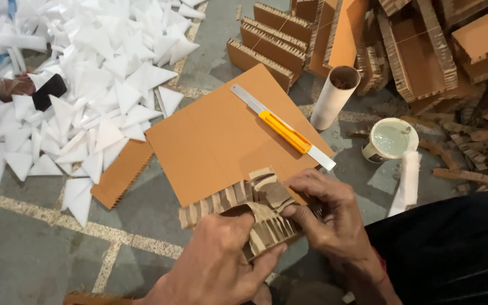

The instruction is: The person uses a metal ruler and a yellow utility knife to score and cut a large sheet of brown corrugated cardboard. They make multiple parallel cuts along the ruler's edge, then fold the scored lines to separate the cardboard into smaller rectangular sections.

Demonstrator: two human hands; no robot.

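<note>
Grey tiled floor [40, 248] carries the work – at six o'clock the left hand [221, 265] and right hand [326, 217] both grip a honeycomb cardboard strip [238, 200], partly bent over the brown board [221, 135], with the yellow cutter [284, 131] lying unused at one o'clock.

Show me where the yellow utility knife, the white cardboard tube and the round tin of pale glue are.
yellow utility knife [284, 131]: head view, on its yellow handle.
white cardboard tube [332, 100]: head view, on its outer wall.
round tin of pale glue [371, 151]: head view, on its side wall.
</note>
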